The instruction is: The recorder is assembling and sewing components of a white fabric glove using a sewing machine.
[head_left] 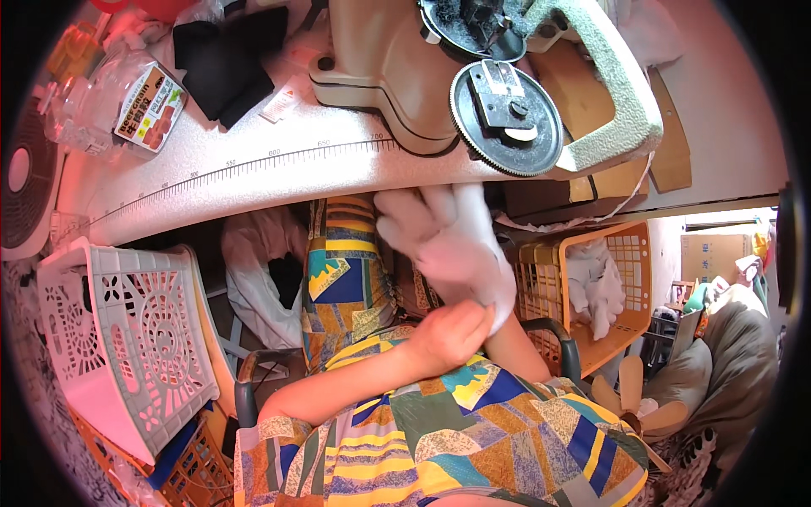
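A soft white fabric piece [469,258], shaped like a glove with finger-like lobes at its far end, hangs below the table edge above my lap. My left hand [456,336] is closed, its fingertips pinching the near edge of this white piece. My right forearm runs up from the lower right into the same piece. My right hand lies hidden inside or behind the white fabric, so its fingers do not show. Just beyond, a bench machine with round toothed black dials [507,118] stands on the white table [211,156], whose front edge carries a printed scale.
A white plastic basket [156,338] stands at left. An orange basket [591,338] holding white fabric is at right, beside a chair armrest [564,346]. On the table lie a clear plastic jar [89,114] and black cloth [224,72]. A fan [638,397] stands lower right.
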{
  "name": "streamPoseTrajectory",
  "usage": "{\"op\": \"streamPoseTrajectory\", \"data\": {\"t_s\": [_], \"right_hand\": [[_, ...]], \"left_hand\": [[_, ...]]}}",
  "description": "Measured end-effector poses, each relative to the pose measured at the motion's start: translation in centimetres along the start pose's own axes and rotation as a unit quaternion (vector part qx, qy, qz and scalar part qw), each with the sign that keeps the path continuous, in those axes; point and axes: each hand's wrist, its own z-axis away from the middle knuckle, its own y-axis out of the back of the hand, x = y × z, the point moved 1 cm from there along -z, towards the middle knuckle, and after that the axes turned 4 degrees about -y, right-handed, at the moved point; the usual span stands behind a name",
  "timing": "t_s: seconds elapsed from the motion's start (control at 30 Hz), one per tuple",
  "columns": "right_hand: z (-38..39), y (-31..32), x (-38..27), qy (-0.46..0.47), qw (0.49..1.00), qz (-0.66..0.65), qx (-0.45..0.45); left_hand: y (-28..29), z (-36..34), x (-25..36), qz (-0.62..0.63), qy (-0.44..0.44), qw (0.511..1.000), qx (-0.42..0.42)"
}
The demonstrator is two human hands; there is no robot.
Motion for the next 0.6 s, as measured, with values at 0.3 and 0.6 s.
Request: {"op": "streamPoseTrajectory", "data": {"t_s": [0.3,0.6], "right_hand": [[0.0,3.8,3.3,-0.139,0.968,-0.202,0.048],[3.7,1.2,1.4,-0.049,0.991,-0.111,-0.056]], "left_hand": [[-0.2,-0.3,0.0,0.015,0.019,0.999,-0.035],[7.1,1.2,-4.9,-0.083,0.334,0.907,0.244]]}}
